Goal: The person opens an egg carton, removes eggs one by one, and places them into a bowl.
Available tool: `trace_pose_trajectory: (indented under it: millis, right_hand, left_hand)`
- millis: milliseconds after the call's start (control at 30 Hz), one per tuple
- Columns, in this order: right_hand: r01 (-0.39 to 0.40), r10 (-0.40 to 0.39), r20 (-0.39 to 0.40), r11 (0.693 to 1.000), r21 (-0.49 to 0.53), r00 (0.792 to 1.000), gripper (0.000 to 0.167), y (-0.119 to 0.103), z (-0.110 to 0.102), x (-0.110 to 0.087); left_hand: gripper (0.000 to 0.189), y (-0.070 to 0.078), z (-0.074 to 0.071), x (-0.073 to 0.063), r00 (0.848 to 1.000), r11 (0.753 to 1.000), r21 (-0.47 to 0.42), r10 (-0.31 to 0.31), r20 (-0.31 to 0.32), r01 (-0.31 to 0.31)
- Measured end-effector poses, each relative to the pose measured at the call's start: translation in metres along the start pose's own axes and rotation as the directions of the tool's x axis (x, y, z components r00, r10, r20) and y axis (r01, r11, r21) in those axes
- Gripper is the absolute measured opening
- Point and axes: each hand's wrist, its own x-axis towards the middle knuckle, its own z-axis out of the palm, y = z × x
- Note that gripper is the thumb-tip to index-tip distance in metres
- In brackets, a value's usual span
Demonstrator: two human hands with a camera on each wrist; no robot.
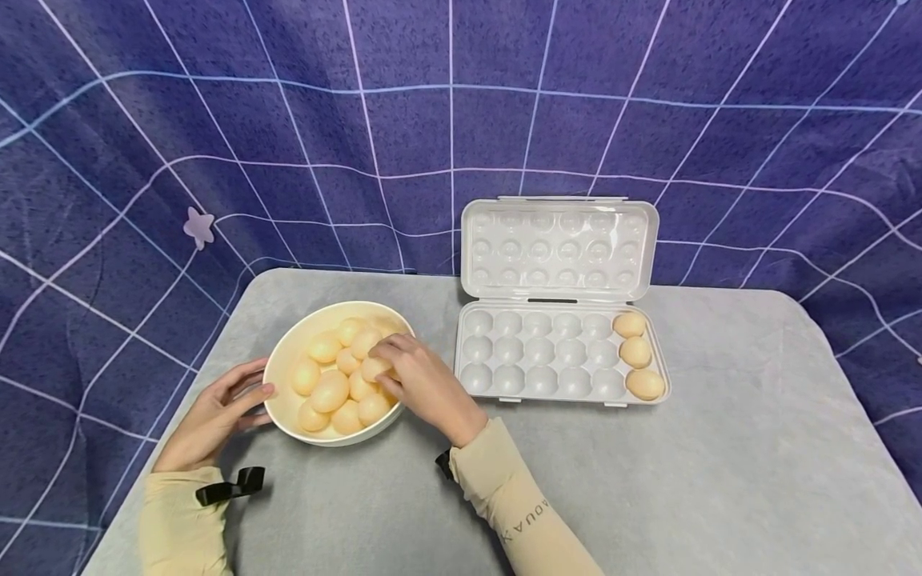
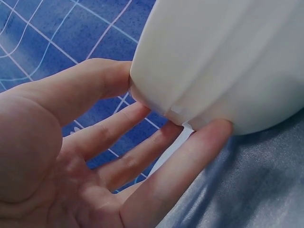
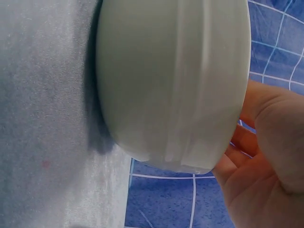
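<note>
A cream bowl [image 1: 281,404] full of pale eggs [image 1: 330,392] stands on the left part of the table. My left hand [image 1: 219,412] holds the bowl's left side. In the left wrist view its thumb lies at the rim and the fingertips touch the ribbed outer wall [image 2: 213,61]. Reaching over the right rim, my right hand [image 1: 425,382] pinches an egg [image 1: 374,369] between thumb and fingers. The right wrist view shows that hand [image 3: 266,142] partly behind the bowl, so its fingertips and the egg are hidden there.
Right of the bowl lies an egg carton [image 1: 555,398] of white plastic, its lid [image 1: 559,250] raised at the back. Three eggs [image 1: 635,352] fill its rightmost column; the other cups hold none. A blue gridded cloth [image 1: 403,128] hangs behind the grey table [image 1: 720,464].
</note>
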Motion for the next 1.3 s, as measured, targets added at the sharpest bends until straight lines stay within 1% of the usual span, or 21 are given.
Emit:
trace_pose_trajectory:
  millis: [100,300,567,767,1067,1300]
  right_hand:
    - [0.006,-0.006,0.0,1.0,-0.013,1.0,0.031,0.001,-0.001,-0.001]
    - [0.033,-0.035,-0.037,0.998,-0.052,0.999,0.032,0.001,-0.004,-0.003]
    - [0.046,-0.051,-0.043,0.994,-0.1,0.998,0.022,0.002,-0.012,-0.007]
    - [0.046,-0.052,-0.048,0.992,-0.12,0.998,0.022,0.005,-0.024,-0.012]
    - [-0.011,-0.001,-0.077,0.988,-0.153,0.997,0.027,0.017,-0.041,-0.032]
    - [-0.017,-0.006,-0.135,0.985,-0.172,0.991,0.035,0.031,-0.061,-0.046]
  left_hand:
    - [0.045,0.001,0.001,0.001,1.0,1.0,0.001,0.004,0.003,-0.004]
    - [0.044,0.001,0.002,0.002,1.0,1.0,0.001,0.01,0.013,-0.01]
    - [0.042,0.001,0.001,0.001,0.999,1.0,-0.009,0.029,0.025,-0.028]
    - [0.042,0.0,0.0,0.001,0.999,1.0,-0.006,0.03,0.028,-0.03]
    - [0.041,-0.005,0.001,-0.003,1.0,1.0,-0.016,0.016,0.017,-0.015]
    - [0.041,-0.003,0.001,-0.001,0.999,0.999,-0.01,0.032,0.02,-0.032]
